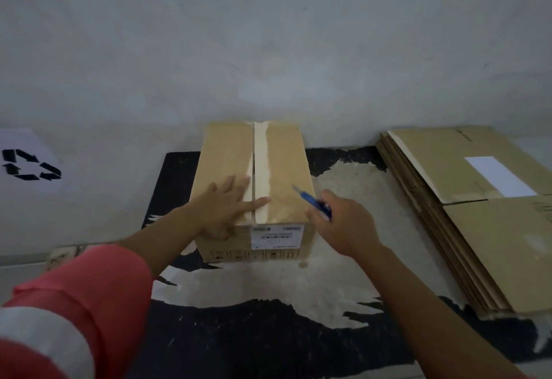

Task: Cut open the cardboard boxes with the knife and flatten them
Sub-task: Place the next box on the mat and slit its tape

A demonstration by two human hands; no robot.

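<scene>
Head view is looking down at a black-and-pale mat (pixel 268 334) lying on the floor against a grey wall (pixel 268 35). At right, 1 stack of flattened cardboard (pixel 466 214) is resting beside the mat. Centered at the wall, 1 sealed cardboard box (pixel 280 169) is sitting on the mat, pale tape (pixel 262 166) running along its top seam. Left hand (pixel 227 208) is pressing flat on the lid, its grip spread wide. Right hand (pixel 343 226) is curling its grip around a blue knife (pixel 313 201), blade pointing over the box top.
</scene>
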